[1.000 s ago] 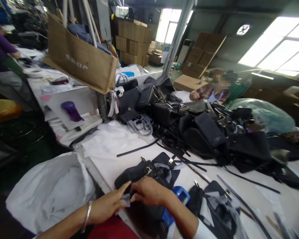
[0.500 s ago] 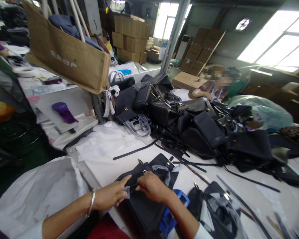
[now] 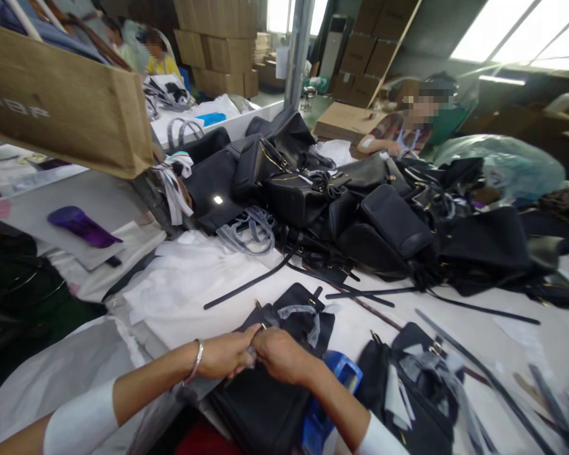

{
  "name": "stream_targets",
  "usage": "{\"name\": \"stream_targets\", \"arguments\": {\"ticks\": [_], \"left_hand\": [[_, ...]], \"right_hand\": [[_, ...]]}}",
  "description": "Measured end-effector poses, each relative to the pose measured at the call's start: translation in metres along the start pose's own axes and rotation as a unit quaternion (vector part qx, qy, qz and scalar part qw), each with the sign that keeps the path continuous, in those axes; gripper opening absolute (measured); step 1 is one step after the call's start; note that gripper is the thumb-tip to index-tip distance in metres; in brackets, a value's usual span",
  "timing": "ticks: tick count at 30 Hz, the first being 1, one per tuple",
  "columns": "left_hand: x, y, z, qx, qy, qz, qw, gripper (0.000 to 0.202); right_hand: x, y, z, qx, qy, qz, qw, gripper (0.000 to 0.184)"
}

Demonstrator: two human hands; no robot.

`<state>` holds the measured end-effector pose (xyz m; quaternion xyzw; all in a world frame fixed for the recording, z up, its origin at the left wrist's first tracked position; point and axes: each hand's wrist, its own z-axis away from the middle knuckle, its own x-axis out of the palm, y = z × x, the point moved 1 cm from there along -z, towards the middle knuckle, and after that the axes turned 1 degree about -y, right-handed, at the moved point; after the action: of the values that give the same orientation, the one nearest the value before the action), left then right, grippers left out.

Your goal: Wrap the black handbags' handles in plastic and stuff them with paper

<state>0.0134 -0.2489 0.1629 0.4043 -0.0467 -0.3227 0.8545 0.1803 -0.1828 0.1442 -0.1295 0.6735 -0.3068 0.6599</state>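
Note:
A black handbag (image 3: 265, 411) with gold buckles lies in front of me on the white table, its handle (image 3: 313, 319) covered in clear wrap. My left hand (image 3: 227, 355), with a silver bangle at the wrist, has its fingers closed near a gold buckle on the bag's strap. Against it, my right hand (image 3: 282, 355) pinches the same strap; the fingers hide most of it. A bit of clear film shows at the left fingertips. Under my right forearm is a blue plastic object (image 3: 334, 379). Another black bag (image 3: 412, 385) with wrapped handles rests to the right.
A heap of black bags (image 3: 313, 196) spreads across the back of the table. Loose black straps (image 3: 251, 278) lie before it. A tan bag (image 3: 66, 101) hangs at left, above a purple object (image 3: 83, 226). A co-worker (image 3: 398, 133) sits beyond the heap.
My hands have come together at the strap, and my left index finger, stretched out before, is now bent in. The view has shifted a little, with the tan bag further left.

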Motion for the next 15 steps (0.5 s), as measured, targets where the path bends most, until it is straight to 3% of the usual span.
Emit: {"name": "stream_targets", "arguments": {"ticks": [6,11,15], "left_hand": [[-0.014,0.004,-0.031,0.013,0.025,-0.105,0.994,0.082],[-0.029,0.021,-0.059,0.005,0.043,-0.249,0.968,0.068],[-0.037,0.029,-0.068,0.011,-0.014,-0.178,0.984,0.04]], "right_hand": [[-0.002,0.032,0.015,0.081,0.052,-0.002,0.995,0.016],[0.014,0.042,0.01,0.05,0.035,0.012,0.998,0.011],[0.007,0.054,0.018,0.116,0.078,-0.038,0.989,0.014]]}}
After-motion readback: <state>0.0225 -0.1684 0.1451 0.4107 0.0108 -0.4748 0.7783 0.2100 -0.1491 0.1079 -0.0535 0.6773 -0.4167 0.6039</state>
